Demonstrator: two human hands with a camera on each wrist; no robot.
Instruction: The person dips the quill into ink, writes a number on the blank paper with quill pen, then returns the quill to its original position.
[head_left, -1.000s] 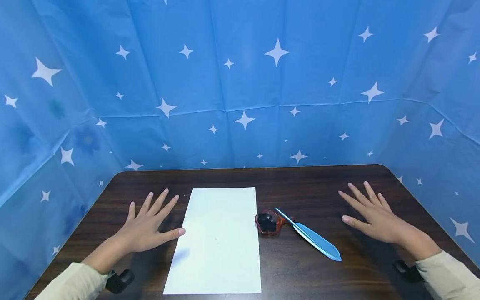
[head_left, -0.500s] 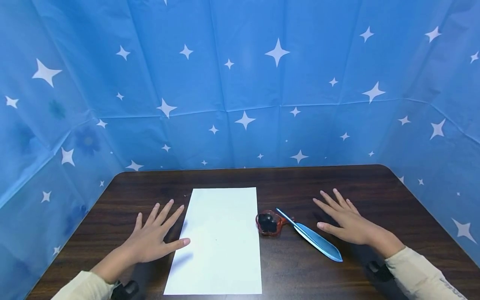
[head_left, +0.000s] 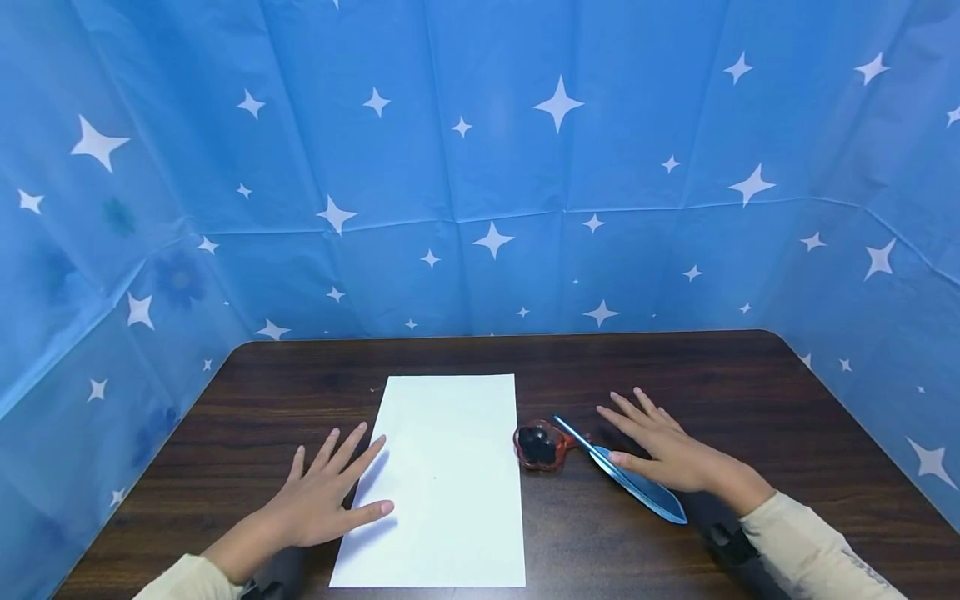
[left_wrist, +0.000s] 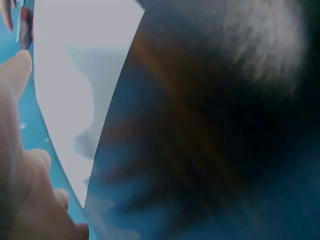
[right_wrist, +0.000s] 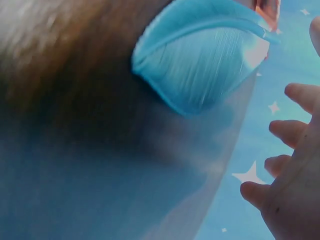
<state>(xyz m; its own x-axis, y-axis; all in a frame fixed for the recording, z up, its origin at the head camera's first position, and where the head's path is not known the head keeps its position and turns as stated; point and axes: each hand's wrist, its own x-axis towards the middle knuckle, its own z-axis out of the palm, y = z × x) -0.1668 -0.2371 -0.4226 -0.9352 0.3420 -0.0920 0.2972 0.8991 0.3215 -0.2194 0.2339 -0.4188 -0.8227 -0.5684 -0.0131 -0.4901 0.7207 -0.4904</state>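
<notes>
A blank white sheet of paper (head_left: 450,492) lies flat on the dark wooden table. My left hand (head_left: 318,502) hovers over its left edge with fingers spread, its shadow falling on the sheet. To the right of the paper sits a small red, see-through, flower-shaped object (head_left: 538,444) with a dark middle. A blue feather-shaped pen (head_left: 647,490) slants beside it, the thin end close to the red object. My right hand (head_left: 667,447) is stretched out above the pen, fingers apart, the thumb overlapping it in the head view. In the right wrist view the broad feather (right_wrist: 200,65) shows below the hand.
The wooden table (head_left: 555,533) has rounded far corners. A blue cloth (head_left: 420,167) with white stars hangs behind it and along both sides. Black wrist straps (head_left: 729,543) sit at the pale sleeves (head_left: 810,546).
My right hand has moved left, from the right part of the table to over the feather pen. My left hand has slid right and nearer to me, over the paper. The objects stay put.
</notes>
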